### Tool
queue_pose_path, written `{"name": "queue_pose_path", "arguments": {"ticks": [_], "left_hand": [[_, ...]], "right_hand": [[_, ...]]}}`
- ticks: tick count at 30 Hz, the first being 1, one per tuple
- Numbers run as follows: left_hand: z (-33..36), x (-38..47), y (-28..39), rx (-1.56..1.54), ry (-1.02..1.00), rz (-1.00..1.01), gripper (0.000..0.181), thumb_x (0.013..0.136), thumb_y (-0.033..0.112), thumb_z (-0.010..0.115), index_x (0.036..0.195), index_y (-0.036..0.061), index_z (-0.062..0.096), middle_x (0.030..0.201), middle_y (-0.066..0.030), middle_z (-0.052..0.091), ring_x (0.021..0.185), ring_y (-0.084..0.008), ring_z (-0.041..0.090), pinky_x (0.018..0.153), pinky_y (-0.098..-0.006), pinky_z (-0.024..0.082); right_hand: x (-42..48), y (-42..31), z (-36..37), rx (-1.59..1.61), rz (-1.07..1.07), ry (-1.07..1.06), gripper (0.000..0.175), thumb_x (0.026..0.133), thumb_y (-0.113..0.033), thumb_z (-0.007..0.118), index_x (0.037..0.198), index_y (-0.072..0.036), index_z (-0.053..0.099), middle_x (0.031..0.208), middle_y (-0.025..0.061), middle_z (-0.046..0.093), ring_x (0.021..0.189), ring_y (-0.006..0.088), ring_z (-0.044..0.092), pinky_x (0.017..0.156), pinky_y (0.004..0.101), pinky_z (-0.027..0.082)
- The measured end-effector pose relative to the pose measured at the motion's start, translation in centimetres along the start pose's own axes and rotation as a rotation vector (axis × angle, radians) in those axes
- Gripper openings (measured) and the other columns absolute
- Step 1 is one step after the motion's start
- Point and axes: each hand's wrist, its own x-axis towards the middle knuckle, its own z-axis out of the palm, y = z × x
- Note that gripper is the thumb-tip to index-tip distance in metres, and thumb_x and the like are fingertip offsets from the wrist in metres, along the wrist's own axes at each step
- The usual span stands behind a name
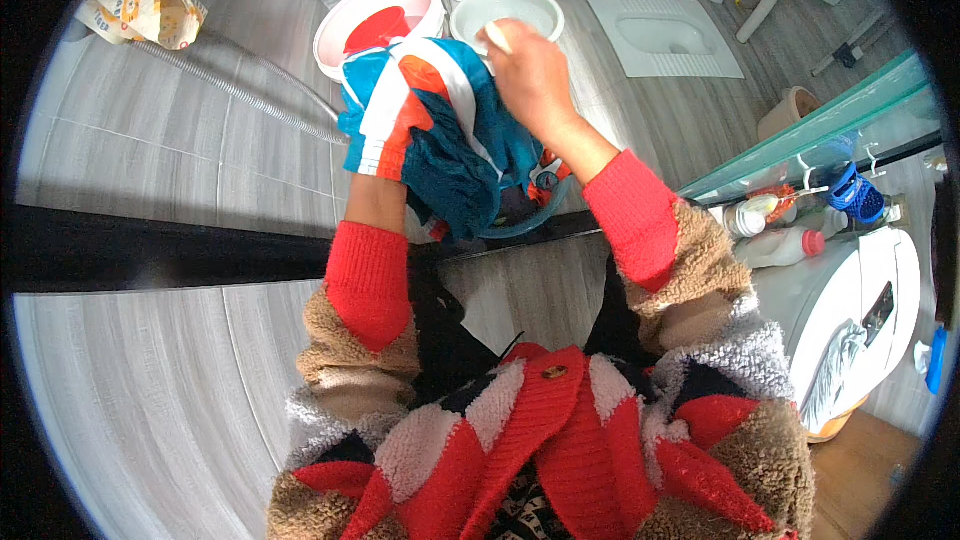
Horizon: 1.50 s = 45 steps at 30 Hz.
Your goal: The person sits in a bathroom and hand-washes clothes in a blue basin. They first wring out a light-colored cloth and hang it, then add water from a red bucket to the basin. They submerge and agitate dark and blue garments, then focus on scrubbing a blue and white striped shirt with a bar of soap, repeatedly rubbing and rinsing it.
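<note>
My right hand (525, 71) is closed around a pale bar, probably soap (497, 37), above the white basin and the jacket's right side. A teal, white and orange garment (450, 120) drapes in front of me. My left wrist (375, 202) goes into its cuff, so the cloth hides my left hand. Part of the garment looks darker, as if wet. Beneath it shows the rim of a bluish basin (536, 223), with an orange patterned cloth (546, 180) at its right side.
Behind stand a white basin (517, 4) and a pale pink bucket (341, 4) holding a red scoop (379, 28). A squat toilet (664, 37) lies back right. A black sill (172, 247) crosses the floor, a glass panel (810, 131) and a white washing machine (840, 315) are right.
</note>
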Motion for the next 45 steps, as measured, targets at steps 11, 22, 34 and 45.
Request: {"name": "queue_pose_path", "arguments": {"ticks": [11, 22, 34, 45], "left_hand": [[-1.4, -1.1, 1.0, -0.328, 0.212, -0.113, 0.030, 0.094, 0.024, 0.040, 0.094, -0.0013, 0.058, 0.090, -0.0108, 0.063, 0.076, -0.0203, 0.060, 0.070, -0.0295, 0.051], [0.6, -1.7, 1.3, 0.007, -0.009, -0.021, 0.038, 0.096, 0.029, 0.041, 0.101, -0.0033, 0.060, 0.095, -0.0114, 0.065, 0.083, -0.0212, 0.062, 0.077, -0.0317, 0.051], [2.1, -1.6, -4.4, -0.925, -0.204, -0.085, 0.047, 0.100, 0.034, 0.032, 0.133, 0.0025, 0.038, 0.131, -0.0134, 0.047, 0.120, -0.0245, 0.046, 0.104, -0.0351, 0.037], [2.7, -1.6, -2.0, 0.513, -0.348, 0.316, 0.028, 0.096, 0.022, 0.043, 0.105, -0.0015, 0.056, 0.097, -0.0124, 0.063, 0.094, -0.0222, 0.061, 0.083, -0.0342, 0.049]], "right_hand": [[-3.1, 1.5, 1.6, 0.087, 0.331, -0.414, 0.022, 0.088, -0.025, 0.054, 0.089, -0.005, 0.061, 0.064, 0.0142, 0.061, 0.063, 0.0308, 0.062, 0.060, 0.0408, 0.048], [3.8, 5.0, -0.7, 0.486, 0.093, 0.025, 0.014, 0.095, -0.008, 0.049, 0.100, 0.000, 0.060, 0.078, 0.0027, 0.061, 0.066, 0.0083, 0.058, 0.065, 0.0230, 0.049], [-3.7, -2.1, 3.4, 0.007, -0.026, -0.051, 0.052, 0.095, -0.030, 0.040, 0.125, 0.011, 0.040, 0.116, 0.0336, 0.052, 0.110, 0.0440, 0.050, 0.093, 0.0460, 0.040], [-2.2, 6.8, 6.0, 0.880, 0.779, -0.063, 0.028, 0.095, -0.021, 0.043, 0.091, 0.001, 0.060, 0.083, 0.0101, 0.065, 0.073, 0.0177, 0.060, 0.067, 0.0323, 0.048]]}}
